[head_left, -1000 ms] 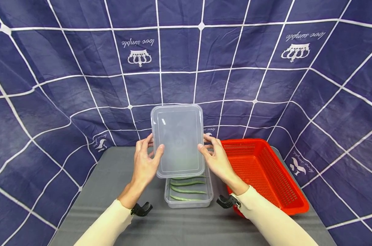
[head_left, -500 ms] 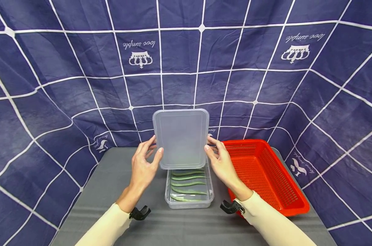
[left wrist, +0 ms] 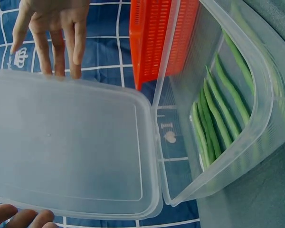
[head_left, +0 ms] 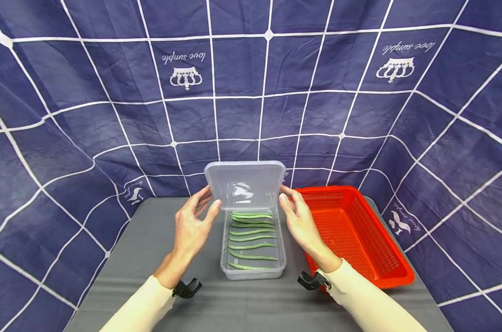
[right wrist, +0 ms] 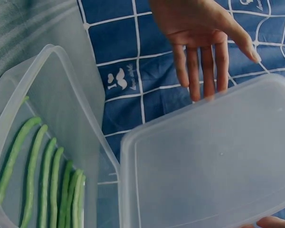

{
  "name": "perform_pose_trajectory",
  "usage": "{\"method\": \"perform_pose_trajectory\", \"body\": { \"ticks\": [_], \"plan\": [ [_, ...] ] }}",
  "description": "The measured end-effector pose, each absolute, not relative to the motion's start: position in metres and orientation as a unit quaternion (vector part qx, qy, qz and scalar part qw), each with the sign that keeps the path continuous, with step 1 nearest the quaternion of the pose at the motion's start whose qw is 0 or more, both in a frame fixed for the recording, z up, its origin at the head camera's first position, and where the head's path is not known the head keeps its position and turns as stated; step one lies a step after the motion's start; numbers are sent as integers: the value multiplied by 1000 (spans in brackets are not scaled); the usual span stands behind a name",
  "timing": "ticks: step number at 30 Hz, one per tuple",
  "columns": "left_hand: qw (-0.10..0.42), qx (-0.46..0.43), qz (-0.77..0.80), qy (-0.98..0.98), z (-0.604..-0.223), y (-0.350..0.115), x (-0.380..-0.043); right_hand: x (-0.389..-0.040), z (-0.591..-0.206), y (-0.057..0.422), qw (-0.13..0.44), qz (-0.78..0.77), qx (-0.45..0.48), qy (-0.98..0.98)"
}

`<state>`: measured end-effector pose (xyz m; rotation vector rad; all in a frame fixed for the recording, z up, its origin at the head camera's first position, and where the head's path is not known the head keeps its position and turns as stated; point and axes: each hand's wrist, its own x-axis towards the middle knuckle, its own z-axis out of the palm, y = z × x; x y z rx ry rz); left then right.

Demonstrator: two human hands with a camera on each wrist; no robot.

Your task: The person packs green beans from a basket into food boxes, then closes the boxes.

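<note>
My left hand [head_left: 190, 226] and right hand [head_left: 302, 223] bear a clear plastic lid [head_left: 255, 182] between them, fingertips at its two short sides. The lid is tilted, its far edge raised. In the left wrist view the right hand [left wrist: 57, 28] has straight fingers against the lid's edge, thumb apart from it. The left hand [right wrist: 199, 28] looks alike in the right wrist view. Below sits a clear plastic box [head_left: 254, 275] with several green beans [head_left: 253, 238] laid in a row. Whether the lid's near edge touches the box's rim I cannot tell.
A red plastic basket [head_left: 352, 230] stands to the right of the box, close to the right forearm. The table has a grey cover [head_left: 251, 304]. Blue cloth [head_left: 238, 115] with white lines hangs behind and on both sides.
The lid has come down and tipped from nearly upright to a flatter slant, its top edge lower. More beans show in the box. Both thumbs have come off the lid's face.
</note>
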<state>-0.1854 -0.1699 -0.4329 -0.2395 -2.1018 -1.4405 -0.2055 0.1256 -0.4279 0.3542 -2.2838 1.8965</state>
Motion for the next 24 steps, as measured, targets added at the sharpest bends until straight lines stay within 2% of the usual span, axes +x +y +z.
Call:
{"method": "perform_pose_trajectory", "body": {
  "ticks": [5,15,24],
  "plan": [
    [279,-82,-537,-792,-431,-169,-183,-204,-427,128,84,631,112,-763],
    [232,-53,-550,-801,-434,-168,-177,-203,-431,129,63,686,115,-716],
    [219,-49,-554,-802,-437,-169,-174,-201,-436,128,40,715,120,-688]
  ]
}}
